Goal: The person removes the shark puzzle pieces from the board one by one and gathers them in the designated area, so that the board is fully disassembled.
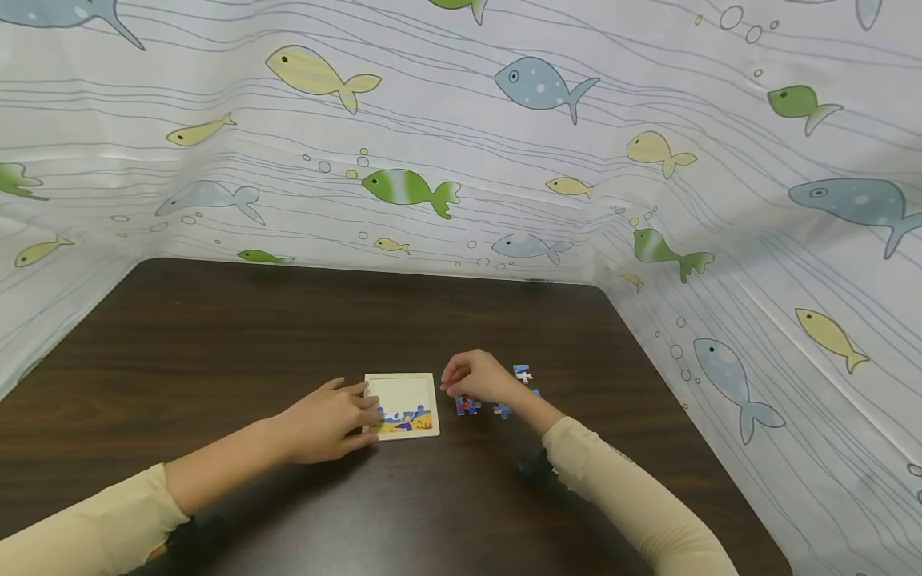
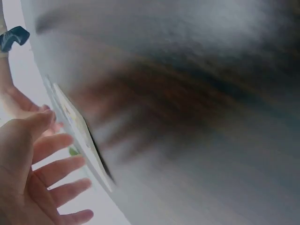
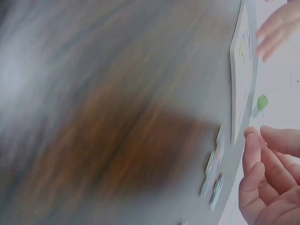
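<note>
A square puzzle tray (image 1: pixel 398 375) lies on the table, its lower part filled with blue and orange picture pieces and its upper part showing bare cream. My left hand (image 1: pixel 327 422) is spread at the tray's left edge, its fingertips overlapping the border; whether they press on it I cannot tell. Just right of the tray is my right hand (image 1: pixel 479 376), thumb and forefinger tips close together, with no piece visible between them in the right wrist view. Below its fingers lies a blue and red jigsaw piece (image 1: pixel 468 406). Another blue piece (image 1: pixel 502 410) is partly under the hand.
More loose pieces lie right of the right hand, among them a blue and white one (image 1: pixel 522 373). The dark wooden table (image 1: pixel 324 320) reaches back to a fish-patterned curtain (image 1: pixel 446 136), which also hangs along the left and right sides.
</note>
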A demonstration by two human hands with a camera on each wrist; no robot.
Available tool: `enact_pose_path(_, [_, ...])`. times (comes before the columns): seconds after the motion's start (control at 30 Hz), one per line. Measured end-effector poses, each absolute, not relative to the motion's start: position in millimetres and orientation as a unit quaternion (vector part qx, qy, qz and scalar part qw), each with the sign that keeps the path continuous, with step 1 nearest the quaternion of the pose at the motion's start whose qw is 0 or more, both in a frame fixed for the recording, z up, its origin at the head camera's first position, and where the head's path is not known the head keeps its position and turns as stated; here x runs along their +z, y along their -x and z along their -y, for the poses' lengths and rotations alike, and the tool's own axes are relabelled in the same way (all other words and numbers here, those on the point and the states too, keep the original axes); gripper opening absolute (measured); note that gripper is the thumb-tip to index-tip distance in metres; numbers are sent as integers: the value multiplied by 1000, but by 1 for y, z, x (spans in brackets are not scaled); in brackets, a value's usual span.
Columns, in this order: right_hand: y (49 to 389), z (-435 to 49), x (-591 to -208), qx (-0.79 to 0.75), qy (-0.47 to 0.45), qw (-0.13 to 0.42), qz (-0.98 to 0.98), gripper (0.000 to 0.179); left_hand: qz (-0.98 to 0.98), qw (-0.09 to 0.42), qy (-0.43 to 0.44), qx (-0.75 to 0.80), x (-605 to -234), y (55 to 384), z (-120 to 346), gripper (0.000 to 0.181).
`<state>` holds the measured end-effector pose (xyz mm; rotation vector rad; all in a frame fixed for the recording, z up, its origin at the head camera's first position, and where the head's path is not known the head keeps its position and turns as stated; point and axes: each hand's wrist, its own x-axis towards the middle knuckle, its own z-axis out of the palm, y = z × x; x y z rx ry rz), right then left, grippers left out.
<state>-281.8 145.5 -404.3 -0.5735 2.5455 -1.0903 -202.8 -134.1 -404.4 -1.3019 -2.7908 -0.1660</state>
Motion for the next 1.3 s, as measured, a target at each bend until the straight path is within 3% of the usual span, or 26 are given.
enact_pose_path(0.17, [276, -132, -403, -369, 227, 174, -884, 8, 900, 25, 433, -48, -408, 202, 124, 45])
enact_pose_path(0.7, [274, -120, -407, -373, 239, 213, -871, 3, 898, -13, 438, -30, -418, 202, 115, 49])
enact_pose_path(1.3, [273, -113, -411, -473, 110, 231, -843, 13, 902, -27, 431, -28, -411, 198, 111, 49])
